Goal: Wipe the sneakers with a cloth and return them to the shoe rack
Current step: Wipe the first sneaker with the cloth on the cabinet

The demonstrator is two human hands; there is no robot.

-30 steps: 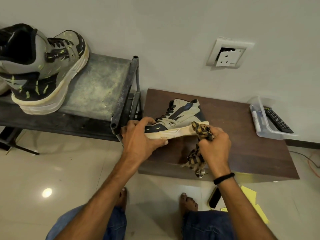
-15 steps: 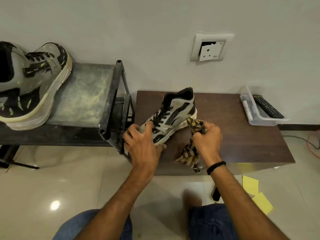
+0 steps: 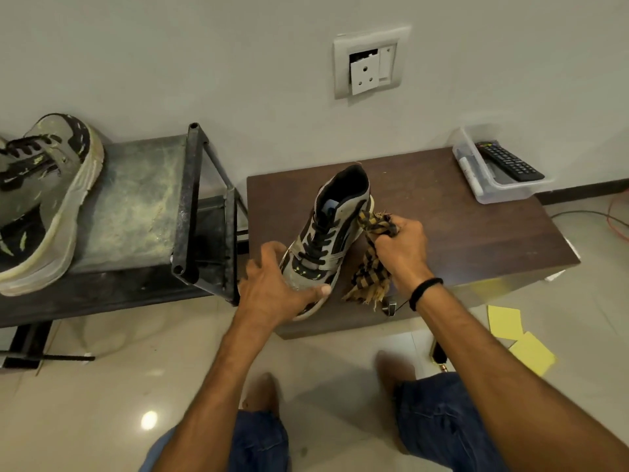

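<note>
Two sneakers in view; held sneaker tilted toe-down over brown surface, other sneaker parked on shoe rack at left; left hand wraps toe end, thumb across toecap; right hand fisted round checked cloth, wad pressed on shoe's side near heel; shoe likely light, sole stiff, upper soft, gives under push; best hold probably toe or midsole, not laces or collar; cloth limp, frayed tail dangling, could snag; cannot tell if sole touches surface
</note>
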